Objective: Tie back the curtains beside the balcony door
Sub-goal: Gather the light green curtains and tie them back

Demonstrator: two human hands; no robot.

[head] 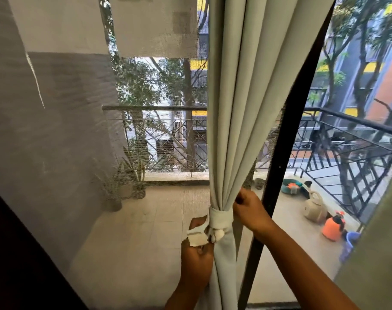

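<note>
Beyond the mesh screen [56, 130] lay a balcony with a dark railing [351, 139] and potted plants [132, 175]. Beside the dark door frame [280, 153] hung the pale curtain [239, 108], its long axis vertical, gathered narrow at the tie-back band [219, 217]. The left hand [197, 253] pinched the loose ends of the band at the knot [216, 234], probably to pull it tight. The right hand [248, 209] gripped the folds just above the band, seemingly to keep them bunched together.
</note>
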